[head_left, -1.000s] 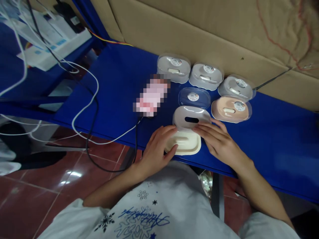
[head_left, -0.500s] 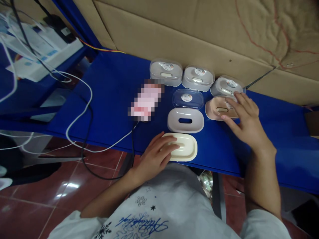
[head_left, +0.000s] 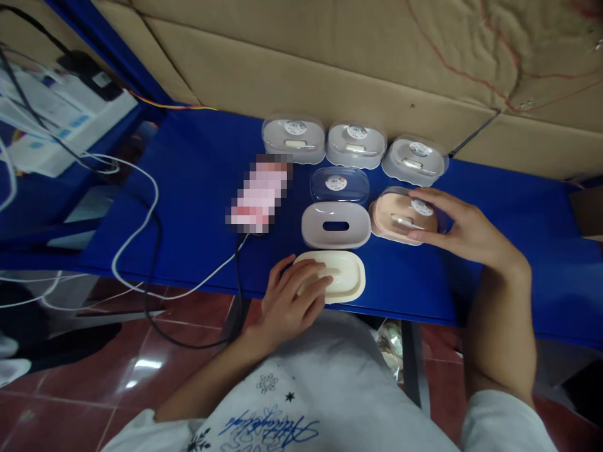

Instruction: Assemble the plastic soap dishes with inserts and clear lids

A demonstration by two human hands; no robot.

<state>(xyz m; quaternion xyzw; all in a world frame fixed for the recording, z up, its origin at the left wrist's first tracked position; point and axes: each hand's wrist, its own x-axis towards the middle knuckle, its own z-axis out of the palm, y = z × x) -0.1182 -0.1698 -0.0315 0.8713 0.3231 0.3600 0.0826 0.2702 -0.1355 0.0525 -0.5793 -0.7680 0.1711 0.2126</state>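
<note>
My right hand (head_left: 459,223) grips the right end of a peach oval soap box (head_left: 396,216) with a clear lid, thumb on the near side and fingers on the far side. The box sits slightly skewed on the blue table. My left hand (head_left: 296,292) lies with loosely spread fingers over the left part of a cream oval dish (head_left: 351,276) with a raised middle; its thumb is hidden. Just behind that dish lies a pale grey oval tray (head_left: 311,226) with a slot. Farther back is a loose clear lid (head_left: 320,185) with a round sticker.
Three lidded pale grey boxes, a left one (head_left: 294,141), a middle one (head_left: 355,144) and a right one (head_left: 414,160), line the cardboard wall (head_left: 301,63). A blurred-out phone (head_left: 259,194) with cables lies left on the blue table (head_left: 188,163). A power strip (head_left: 89,125) stands far left.
My right hand has closed around the peach soap box, which is now turned and a little nearer to me. The left hand stays on the cream dish. The whole view has shifted slightly.
</note>
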